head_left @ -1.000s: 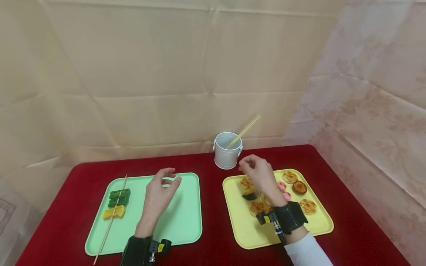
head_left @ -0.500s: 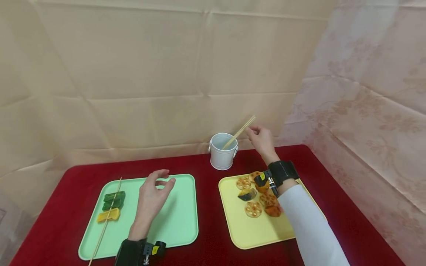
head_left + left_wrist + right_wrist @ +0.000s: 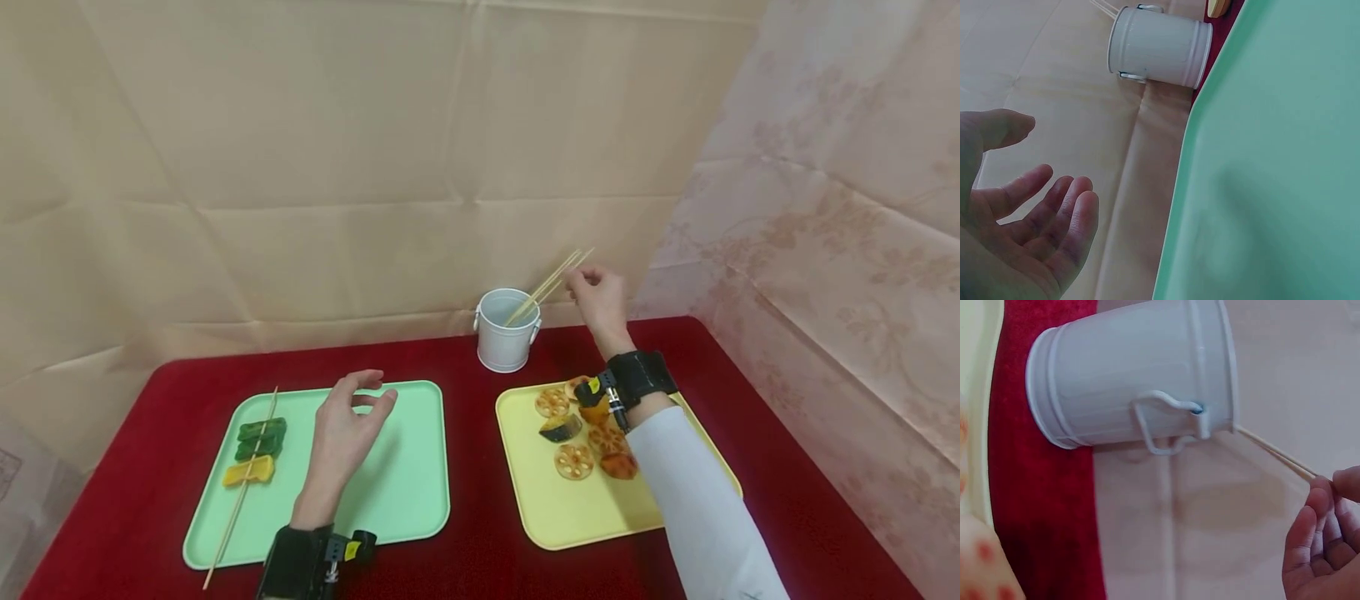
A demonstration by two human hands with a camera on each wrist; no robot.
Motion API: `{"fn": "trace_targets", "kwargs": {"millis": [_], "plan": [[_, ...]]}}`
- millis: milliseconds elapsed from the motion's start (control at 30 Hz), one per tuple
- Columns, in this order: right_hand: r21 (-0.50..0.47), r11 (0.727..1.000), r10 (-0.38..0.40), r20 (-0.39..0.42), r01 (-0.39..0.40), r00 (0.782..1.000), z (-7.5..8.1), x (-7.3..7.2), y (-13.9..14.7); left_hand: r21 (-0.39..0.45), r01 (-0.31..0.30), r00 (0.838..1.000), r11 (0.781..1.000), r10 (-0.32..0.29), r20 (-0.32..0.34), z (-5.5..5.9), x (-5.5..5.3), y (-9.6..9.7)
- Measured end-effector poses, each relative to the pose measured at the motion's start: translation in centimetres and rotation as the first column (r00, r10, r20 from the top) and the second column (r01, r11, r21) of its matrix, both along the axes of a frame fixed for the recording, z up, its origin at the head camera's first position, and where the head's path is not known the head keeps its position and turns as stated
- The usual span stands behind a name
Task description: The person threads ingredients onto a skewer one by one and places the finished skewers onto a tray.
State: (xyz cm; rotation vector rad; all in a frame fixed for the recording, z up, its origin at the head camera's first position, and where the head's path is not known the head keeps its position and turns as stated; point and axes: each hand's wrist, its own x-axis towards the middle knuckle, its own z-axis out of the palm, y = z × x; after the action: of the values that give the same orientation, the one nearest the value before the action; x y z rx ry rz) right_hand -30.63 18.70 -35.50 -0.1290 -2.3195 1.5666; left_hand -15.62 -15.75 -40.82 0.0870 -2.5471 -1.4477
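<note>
My right hand (image 3: 600,304) pinches a thin bamboo skewer (image 3: 1275,451) between thumb and fingertips, right of the bucket. That skewer's lower end leans inside the white bucket (image 3: 504,346), beside other skewers (image 3: 551,277). Above the mint green tray (image 3: 408,475) hovers my left hand (image 3: 341,442), fingers loosely bent and holding nothing; the left wrist view shows its palm (image 3: 1029,250) bare. On that tray's left side lies a loaded skewer (image 3: 231,521), bearing green pieces (image 3: 261,439) and a yellow piece (image 3: 249,472).
A yellow tray (image 3: 558,521) on the right carries lotus root slices (image 3: 573,461), a dark-rinded pumpkin slice (image 3: 561,428) and other food pieces, partly hidden by my right forearm. Red cloth (image 3: 472,500) covers the table. A beige curtain (image 3: 322,167) hangs close behind the bucket.
My right hand has moved from above the yellow tray up to the bucket and now grips a skewer, which stands apart from the others. The left hand has stayed nearly in place.
</note>
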Motion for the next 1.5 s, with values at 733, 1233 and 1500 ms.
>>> {"fn": "trace_targets", "kwargs": {"millis": [733, 1233, 1500], "plan": [[-0.324, 0.945, -0.050, -0.283, -0.046, 0.958, -0.1, 10.4, 0.0, -0.002, 0.005, 1.000, 1.000, -0.005, 0.000, -0.2, 0.1, -0.1], [-0.482, 0.791, 0.423, -0.013, -0.377, 0.906, -3.7, 13.8, -6.8, 0.410, 0.014, 1.000, 0.912, -0.016, 0.001, 0.6, 0.7, 1.3], [-0.522, 0.753, 0.501, 0.061, -0.400, 0.863, -5.1, 14.3, -9.1, 0.706, 0.043, 0.997, 0.707, -0.070, 0.010, -0.3, 0.9, 2.8]]}}
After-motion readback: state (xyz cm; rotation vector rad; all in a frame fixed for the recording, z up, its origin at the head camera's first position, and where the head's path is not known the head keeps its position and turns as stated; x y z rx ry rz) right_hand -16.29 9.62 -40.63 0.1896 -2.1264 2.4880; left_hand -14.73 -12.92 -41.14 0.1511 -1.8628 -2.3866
